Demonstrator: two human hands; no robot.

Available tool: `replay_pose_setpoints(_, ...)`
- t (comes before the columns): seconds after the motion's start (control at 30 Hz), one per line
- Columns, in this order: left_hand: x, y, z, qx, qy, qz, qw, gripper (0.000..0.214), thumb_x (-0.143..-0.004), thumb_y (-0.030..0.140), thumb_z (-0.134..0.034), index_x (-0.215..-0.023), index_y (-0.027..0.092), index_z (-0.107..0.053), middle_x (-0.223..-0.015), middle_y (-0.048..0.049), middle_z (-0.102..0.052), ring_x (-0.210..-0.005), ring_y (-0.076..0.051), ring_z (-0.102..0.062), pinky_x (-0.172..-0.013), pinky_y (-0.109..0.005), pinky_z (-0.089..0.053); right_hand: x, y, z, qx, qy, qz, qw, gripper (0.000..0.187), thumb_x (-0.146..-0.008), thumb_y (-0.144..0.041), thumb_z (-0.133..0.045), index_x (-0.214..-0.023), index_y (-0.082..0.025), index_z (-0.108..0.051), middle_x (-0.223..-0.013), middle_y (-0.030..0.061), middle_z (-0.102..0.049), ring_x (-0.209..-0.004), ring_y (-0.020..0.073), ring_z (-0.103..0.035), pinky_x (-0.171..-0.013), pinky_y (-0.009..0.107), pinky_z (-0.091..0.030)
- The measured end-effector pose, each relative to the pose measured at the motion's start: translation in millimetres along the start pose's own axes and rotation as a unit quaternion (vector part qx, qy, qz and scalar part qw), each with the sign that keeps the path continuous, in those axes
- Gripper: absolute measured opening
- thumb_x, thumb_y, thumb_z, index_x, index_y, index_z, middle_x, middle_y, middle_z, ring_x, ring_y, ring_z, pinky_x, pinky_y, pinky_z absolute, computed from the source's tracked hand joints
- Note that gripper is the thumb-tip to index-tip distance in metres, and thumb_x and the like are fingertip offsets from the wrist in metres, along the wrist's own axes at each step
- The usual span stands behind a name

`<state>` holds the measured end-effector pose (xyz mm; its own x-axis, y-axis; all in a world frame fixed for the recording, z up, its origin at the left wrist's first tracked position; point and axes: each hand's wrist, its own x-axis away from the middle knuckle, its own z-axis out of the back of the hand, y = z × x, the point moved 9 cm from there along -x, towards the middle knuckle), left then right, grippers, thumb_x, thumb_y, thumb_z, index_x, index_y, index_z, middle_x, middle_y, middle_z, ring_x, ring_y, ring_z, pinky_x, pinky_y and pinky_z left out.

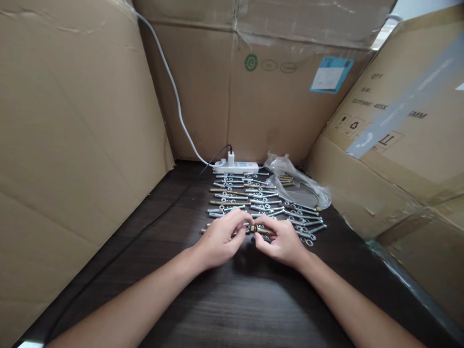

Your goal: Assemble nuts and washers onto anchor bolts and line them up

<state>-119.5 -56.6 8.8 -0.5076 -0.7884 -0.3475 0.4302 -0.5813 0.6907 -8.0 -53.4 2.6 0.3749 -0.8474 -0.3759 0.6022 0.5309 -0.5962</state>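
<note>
My left hand (pixel 222 238) and my right hand (pixel 280 240) meet over the middle of a dark wooden table (pixel 232 299). Both pinch a single brass-coloured anchor bolt (pixel 256 229) held level between them, each hand's fingers curled round one end. Just beyond my hands lie rows of silver and brass bolts (pixel 250 198) with washers and nuts, laid side by side. More of them fan out to the right of my right hand (pixel 306 223).
A white power strip (pixel 236 167) with a plugged charger and a white cable lies behind the bolts. A crumpled clear plastic bag (pixel 300 186) sits at the back right. Tall cardboard boxes (pixel 72 145) wall the table on the left, rear and right.
</note>
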Motion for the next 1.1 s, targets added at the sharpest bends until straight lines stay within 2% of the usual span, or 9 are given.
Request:
replay_pose_setpoints(0.07, -0.5, 2.1, -2.6, -0.002, -0.015, -0.013, 1.0, 0.021, -0.085, 0.012, -0.041, -0.098, 0.022, -0.054, -0.086, 0.0007, -0.053, -0.072, -0.012, -0.048, -0.065, -0.023, -0.037, 0.3, -1.5, 0.1, 0.0, -0.002, 0.003, 1.0, 0.019, -0.071, -0.024, -0.056, -0.088, -0.017, -0.063, -0.049, -0.0064, -0.042, -0.041, 0.0069, -0.035, -0.044, 0.02, -0.03)
replay_pose_setpoints(0.2, -1.5, -2.8, -5.2, -0.009, -0.028, 0.002, 1.0, 0.017, -0.087, 0.015, -0.04, -0.096, 0.021, -0.054, -0.088, 0.0002, -0.057, -0.078, -0.013, -0.051, -0.07, -0.024, -0.038, 2.1, -2.7, -0.1, 0.002, -0.006, 0.008, 1.0, 0.022, -0.071, -0.024, -0.057, -0.09, -0.016, -0.064, -0.049, -0.0061, -0.043, -0.041, 0.0072, -0.035, -0.044, 0.02, -0.03)
replay_pose_setpoints(0.37, -0.7, -9.1, -9.6, -0.041, -0.053, 0.024, 0.997, 0.015, -0.088, 0.019, -0.041, -0.083, 0.019, -0.055, -0.083, 0.0, -0.058, -0.076, -0.014, -0.052, -0.068, -0.025, -0.038, 2.1, -1.6, 1.1, 0.0, 0.0, 0.005, 1.0, 0.018, -0.071, -0.025, -0.057, -0.086, -0.016, -0.063, -0.052, -0.0048, -0.048, -0.042, 0.007, -0.037, -0.043, 0.019, -0.031)
replay_pose_setpoints(0.5, -0.5, -5.8, -2.2, -0.021, -0.026, 0.028, 0.999, 0.016, -0.085, 0.016, -0.043, -0.097, 0.021, -0.053, -0.086, 0.001, -0.056, -0.07, -0.012, -0.048, -0.062, -0.023, -0.036, 1.7, -1.8, 1.1, 0.002, 0.001, 0.006, 1.0, 0.02, -0.071, -0.025, -0.057, -0.087, -0.016, -0.064, -0.051, -0.0051, -0.047, -0.041, 0.0073, -0.037, -0.043, 0.019, -0.03)
replay_pose_setpoints(0.63, -1.2, 3.2, -0.9, -0.021, -0.029, -0.007, 0.999, 0.02, -0.084, 0.013, -0.042, -0.097, 0.022, -0.054, -0.087, 0.0008, -0.053, -0.071, -0.011, -0.048, -0.064, -0.023, -0.037, 1.8, -2.4, 1.4, 0.013, 0.0, 0.008, 1.0, 0.021, -0.071, -0.025, -0.057, -0.089, -0.017, -0.064, -0.05, -0.0054, -0.046, -0.041, 0.0075, -0.037, -0.043, 0.019, -0.031)
replay_pose_setpoints(0.8, -0.3, -7.0, -7.9, -0.058, -0.057, 0.032, 0.996, 0.014, -0.083, 0.016, -0.044, -0.089, 0.021, -0.056, -0.086, 0.0005, -0.056, -0.073, -0.013, -0.05, -0.065, -0.025, -0.037, 1.2, -6.4, 5.0, 0.022, 0.009, 0.022, 0.999, 0.018, -0.071, -0.025, -0.057, -0.086, -0.017, -0.064, -0.05, -0.0055, -0.046, -0.041, 0.0069, -0.037, -0.044, 0.019, -0.031)
replay_pose_setpoints(0.97, 1.7, -9.1, -4.8, -0.034, -0.04, 0.061, 0.997, 0.023, -0.082, 0.019, -0.046, -0.105, 0.023, -0.051, -0.084, 0.0012, -0.055, -0.068, -0.013, -0.049, -0.061, -0.024, -0.037, 1.4, -4.6, 4.9, 0.023, 0.011, 0.018, 1.0, 0.02, -0.072, -0.025, -0.057, -0.087, -0.016, -0.065, -0.051, -0.0049, -0.048, -0.041, 0.0069, -0.038, -0.044, 0.019, -0.031)
replay_pose_setpoints(1.1, 1.5, -2.2, -2.7, -0.016, -0.039, 0.045, 0.998, 0.021, -0.083, 0.021, -0.047, -0.103, 0.022, -0.049, -0.084, 0.0017, -0.054, -0.07, -0.012, -0.048, -0.063, -0.024, -0.038, 1.5, -4.1, 3.7, 0.026, 0.008, 0.02, 0.999, 0.021, -0.072, -0.026, -0.057, -0.089, -0.016, -0.065, -0.051, -0.0045, -0.05, -0.041, 0.0073, -0.039, -0.043, 0.019, -0.031)
